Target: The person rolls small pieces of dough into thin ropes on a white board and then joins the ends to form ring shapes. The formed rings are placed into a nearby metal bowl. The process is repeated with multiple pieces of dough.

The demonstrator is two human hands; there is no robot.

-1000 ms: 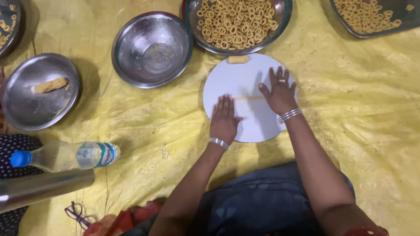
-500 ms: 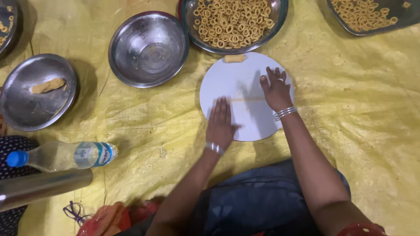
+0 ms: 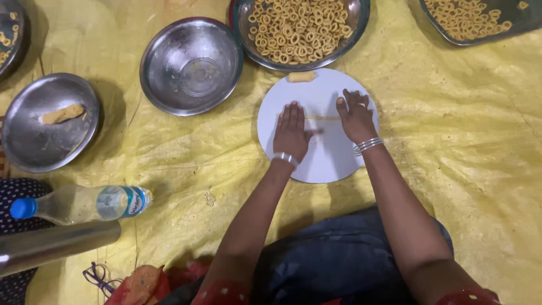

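Over the last 1.0 s both hands have drawn apart along the thin dough rope (image 3: pixel 323 117): the left hand (image 3: pixel 291 133) sat nearer the person and close beside the right, and now lies flat, palm down, fingers straight and together, over the rope's left end on the round white board (image 3: pixel 333 161). The right hand (image 3: pixel 355 116) has stayed near the board's far right, fingers bent and spread a little, pressing on the rope's right end. Neither hand clamps anything; both press open-palmed, well separated, with a bare stretch of rope showing between them. Judged from this, the rope is being rolled longer and thinner, and the rolling looks well advanced. A short dough stub (image 3: pixel 301 77) lies at the far edge of the board, beyond both hands, untouched across all 3 frames. Just beyond it stands a steel bowl of dough rings (image 3: pixel 299 28); far-left of the left hand is an empty steel bowl (image 3: pixel 191 65), and farther left a steel plate (image 3: pixel 48 133) bearing 1 dough lump (image 3: pixel 62 114). A plastic water bottle (image 3: pixel 79 203) lies left of the left forearm. Hidden: both rope ends sit under the palms, so its full length cannot be read. The tray of rings (image 3: pixel 474 20) far right of the right hand is cut by the frame edge, as is a steel cylinder (image 3: pixel 56 245) at lower left.
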